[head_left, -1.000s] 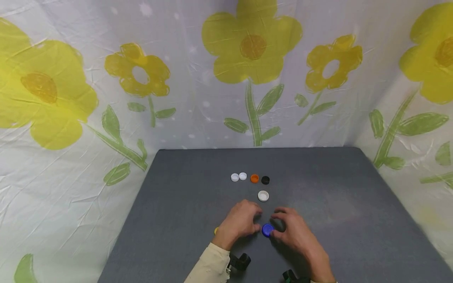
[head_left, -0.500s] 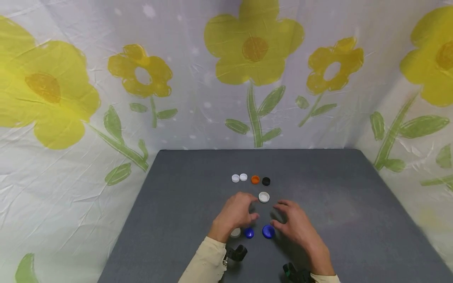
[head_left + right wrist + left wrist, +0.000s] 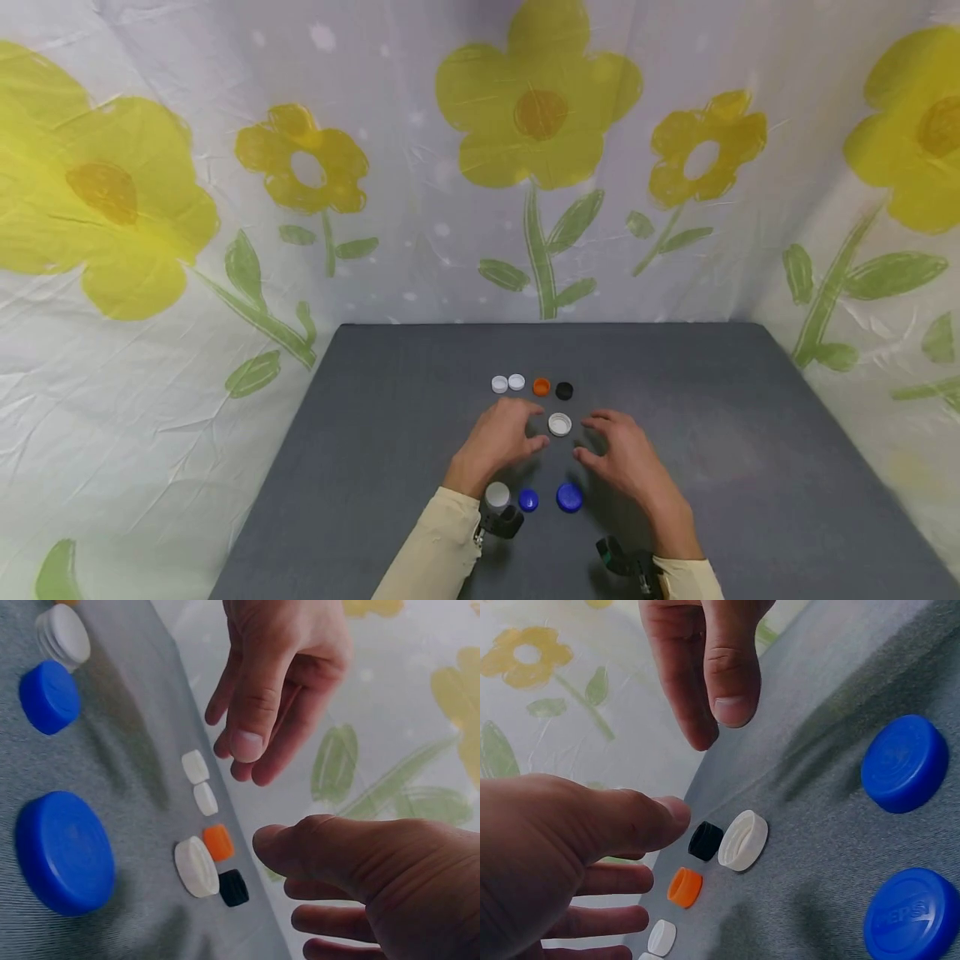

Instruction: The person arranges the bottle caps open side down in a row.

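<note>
My left hand (image 3: 498, 437) hovers to the left of a white bottle cap (image 3: 559, 424) lying hollow side up, its fingers relaxed and holding nothing. Opposite it, my right hand (image 3: 626, 458) is held with thumb and fingers apart, also with nothing in it. The white cap lies on the table between and slightly beyond the two hands. Closer to me are a large blue bottle cap (image 3: 568, 497) and a smaller blue bottle cap (image 3: 911, 915) lettered PEPSI, both top side up. A whitish cap (image 3: 497, 496) sits beside the left wrist.
At the back is a row of small caps: two white ones, with one white cap (image 3: 499, 384) at the left end, an orange cap (image 3: 542, 387) and a black cap (image 3: 564, 391). They lie on a dark grey table (image 3: 405, 375). A flower-printed curtain (image 3: 420, 250) hangs behind it.
Both hands have moved forward from beside the large blue cap toward the white cap. The smaller blue cap and the whitish cap have come into view from under the left hand.
</note>
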A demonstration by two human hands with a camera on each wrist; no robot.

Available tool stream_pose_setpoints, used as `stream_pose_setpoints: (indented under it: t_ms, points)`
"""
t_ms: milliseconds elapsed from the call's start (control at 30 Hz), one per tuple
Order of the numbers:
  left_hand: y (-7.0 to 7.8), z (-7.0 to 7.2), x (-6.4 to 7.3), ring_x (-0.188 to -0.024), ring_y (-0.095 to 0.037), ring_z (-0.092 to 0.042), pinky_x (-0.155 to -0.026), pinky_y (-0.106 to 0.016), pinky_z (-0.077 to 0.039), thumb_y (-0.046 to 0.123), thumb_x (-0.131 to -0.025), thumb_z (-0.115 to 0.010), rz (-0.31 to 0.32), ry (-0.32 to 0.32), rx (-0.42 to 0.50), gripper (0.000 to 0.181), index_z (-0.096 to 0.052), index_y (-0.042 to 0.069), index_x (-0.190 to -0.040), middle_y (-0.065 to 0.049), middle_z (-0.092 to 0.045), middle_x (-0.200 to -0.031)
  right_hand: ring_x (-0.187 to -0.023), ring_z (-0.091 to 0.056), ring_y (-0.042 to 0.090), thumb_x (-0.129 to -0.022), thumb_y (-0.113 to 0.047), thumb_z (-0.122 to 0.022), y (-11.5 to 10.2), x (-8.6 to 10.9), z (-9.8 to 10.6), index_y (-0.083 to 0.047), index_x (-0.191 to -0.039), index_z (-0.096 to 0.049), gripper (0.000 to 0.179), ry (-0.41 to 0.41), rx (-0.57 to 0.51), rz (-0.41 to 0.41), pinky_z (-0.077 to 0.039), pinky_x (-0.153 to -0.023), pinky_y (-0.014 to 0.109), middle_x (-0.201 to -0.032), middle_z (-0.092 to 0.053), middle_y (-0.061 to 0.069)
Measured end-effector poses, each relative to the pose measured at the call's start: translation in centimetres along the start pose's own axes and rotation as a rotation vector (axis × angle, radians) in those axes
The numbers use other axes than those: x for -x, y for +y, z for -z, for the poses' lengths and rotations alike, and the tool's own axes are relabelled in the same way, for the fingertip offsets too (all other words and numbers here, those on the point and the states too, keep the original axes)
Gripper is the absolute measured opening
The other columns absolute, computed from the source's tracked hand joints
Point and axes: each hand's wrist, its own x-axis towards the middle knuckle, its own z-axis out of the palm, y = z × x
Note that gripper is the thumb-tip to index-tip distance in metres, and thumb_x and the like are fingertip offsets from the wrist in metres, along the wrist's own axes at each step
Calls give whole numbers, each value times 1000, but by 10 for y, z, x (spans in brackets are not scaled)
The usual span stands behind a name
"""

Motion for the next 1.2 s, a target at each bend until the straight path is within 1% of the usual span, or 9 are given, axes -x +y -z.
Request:
stream_pose_setpoints:
  t_ms: [167,267,400,600,833,1000,1200]
  points:
    - [-2,-1,-7,-109,-18,-68,-89,-38,-56,39,-87,-78,-3,1,-3,46,-70,17,-127,2,-72,-121,-120,-58,43,-82,-26,-82,3,-9,0,0,-119,-71,47,1,1,7,-48,-98,57,-128,-64,22]
    - [-4,-2,-10,-110,-18,-68,-89,-39,-56,38,-88,-77,3,-10,7,46,-70,16,-127,1,-72,-122,-120,-59,42,-82,-27,-82,4,-13,0,1,-119,-71,47,-16,7,3,-48,-98,57,-128,-64,21]
    - [-6,-5,-15,-110,-19,-67,-89,-40,-56,37,-87,-78,2,-12,3,46,-70,15,-127,0,-72,-122,-119,-59,43,-82,-25,-81,6,-18,0,1,-119,-71,46,-37,2,1,-47,-99,57,-127,-64,22]
    - [-8,-12,-23,-109,-20,-68,-89,-40,-56,35,-86,-79,-9,-9,12,46,-71,13,-125,0,-73,-119,-117,-60,43,-81,-21,-82,9,-27,-5,1,-117,-71,43,-39,6,8,-48,-98,57,-125,-65,22]
    - [-10,-21,-29,-107,-19,-68,-88,-38,-56,37,-85,-79,1,-30,-4,46,-71,15,-124,1,-73,-119,-114,-61,44,-80,-18,-82,14,-32,-13,2,-115,-71,42,-53,-11,11,-48,-96,58,-123,-66,23]
    - [-10,-25,-34,-107,-21,-68,-88,-39,-56,37,-85,-79,9,-23,-1,45,-72,15,-124,-1,-73,-118,-113,-62,44,-80,-16,-81,14,-35,-16,1,-113,-72,38,-51,-26,-5,-48,-97,57,-122,-66,23]
    - [-10,-30,-40,-106,-20,-68,-89,-38,-55,36,-85,-80,10,-25,-11,44,-72,16,-123,-1,-73,-117,-112,-63,41,-80,-15,-82,15,-40,-18,1,-111,-73,36,-60,-7,-16,-48,-97,56,-119,-68,21]
